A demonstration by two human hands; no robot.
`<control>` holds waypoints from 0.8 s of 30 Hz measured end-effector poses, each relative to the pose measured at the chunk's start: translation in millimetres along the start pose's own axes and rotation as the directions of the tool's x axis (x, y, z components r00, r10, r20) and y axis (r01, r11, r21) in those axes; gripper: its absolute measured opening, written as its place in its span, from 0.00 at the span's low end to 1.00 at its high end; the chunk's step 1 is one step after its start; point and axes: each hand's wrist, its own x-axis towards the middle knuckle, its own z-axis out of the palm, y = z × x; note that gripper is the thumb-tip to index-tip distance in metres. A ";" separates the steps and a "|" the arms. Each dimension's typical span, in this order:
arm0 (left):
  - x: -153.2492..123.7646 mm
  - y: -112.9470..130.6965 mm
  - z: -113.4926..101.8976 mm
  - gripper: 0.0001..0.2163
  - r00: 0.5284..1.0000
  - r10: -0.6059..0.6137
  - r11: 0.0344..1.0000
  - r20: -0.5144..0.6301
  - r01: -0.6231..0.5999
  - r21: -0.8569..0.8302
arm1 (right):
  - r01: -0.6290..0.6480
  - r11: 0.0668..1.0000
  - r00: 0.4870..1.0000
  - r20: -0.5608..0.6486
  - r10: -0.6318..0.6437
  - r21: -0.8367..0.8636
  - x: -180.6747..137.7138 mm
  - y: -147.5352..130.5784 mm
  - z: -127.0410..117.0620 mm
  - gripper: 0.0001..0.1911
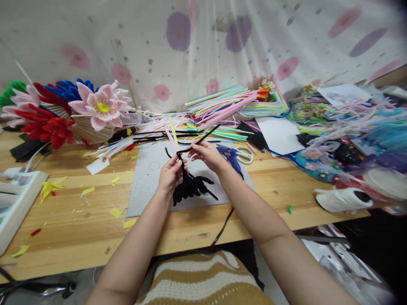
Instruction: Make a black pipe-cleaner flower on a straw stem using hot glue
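My left hand (170, 173) is closed around the top of a black pipe-cleaner figure (190, 187) with several looped legs, which hangs just above a grey cutting mat (144, 186). My right hand (206, 154) pinches a long black pipe cleaner (206, 134) that runs up and to the right from the figure's top. The two hands are close together over the mat's middle.
A blue glue gun (231, 156) and scissors (246, 154) lie right of the hands. Pipe-cleaner flowers (101, 106) stand at the back left, a heap of coloured pipe cleaners (222, 108) at the back. Yellow scraps dot the wooden table (79, 228). A white tool (343, 199) lies right.
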 end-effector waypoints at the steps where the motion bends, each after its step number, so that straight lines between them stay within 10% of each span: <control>1: 0.1 -0.1 -0.3 0.15 1.000 0.002 1.000 0.002 -0.002 0.004 | -0.001 1.000 1.000 -0.002 0.001 0.005 -0.9 0.4 -0.4 0.14; 11: -2.3 0.0 -0.8 0.18 0.997 0.062 0.989 -0.052 -0.054 0.136 | 0.151 0.947 0.939 0.339 -0.049 -0.282 -17.5 -5.9 -0.9 0.07; 20: -5.3 2.6 3.5 0.17 0.990 0.079 0.980 -0.114 -0.056 0.193 | 0.305 0.720 0.912 0.408 -0.034 -0.623 -17.8 -15.9 7.0 0.04; 24: -3.4 2.6 -3.4 0.17 0.995 0.068 0.987 -0.071 -0.057 0.153 | 0.273 0.770 0.924 0.380 -0.043 -0.577 -19.6 -15.6 1.6 0.04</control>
